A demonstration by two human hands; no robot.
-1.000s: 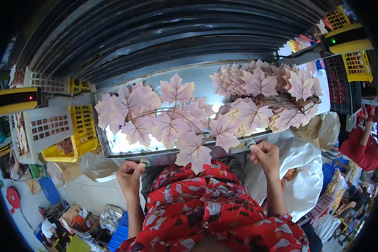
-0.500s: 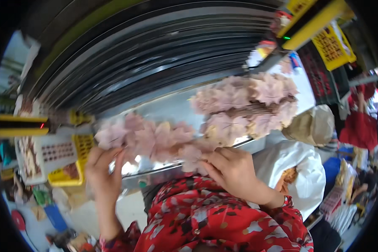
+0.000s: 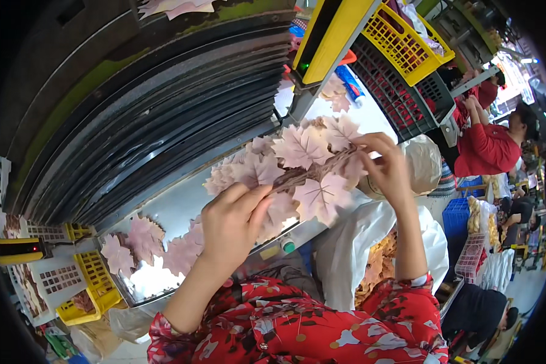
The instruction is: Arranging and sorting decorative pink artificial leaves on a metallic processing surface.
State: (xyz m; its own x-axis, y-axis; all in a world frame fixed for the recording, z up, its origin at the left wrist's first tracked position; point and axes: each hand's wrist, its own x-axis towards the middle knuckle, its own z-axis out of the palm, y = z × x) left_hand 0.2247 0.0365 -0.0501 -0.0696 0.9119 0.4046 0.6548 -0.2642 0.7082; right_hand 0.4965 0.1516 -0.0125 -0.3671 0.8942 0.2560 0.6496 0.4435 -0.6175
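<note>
Pale pink artificial maple leaves lie in thick layered stacks on a metal work surface before me. My right hand is at the right end of the stacks, thumb and forefinger closing on the edge of a leaf. Over the near left side of the pile, my left hand has its fingers curled with the thumb close to them; what they pinch, if anything, is hidden. Farther left, several loose leaves are spread on the surface, partly behind my left wrist.
A machine with dark stacked plates rises behind the surface, flanked by yellow-and-black posts. At right stand a yellow basket, a dark crate and a white sack of orange-brown leaves. Other people work farther right.
My view has turned to the right. Both hands have left the leaves at the left and front for the larger stacks, the right hand reaching their far right end.
</note>
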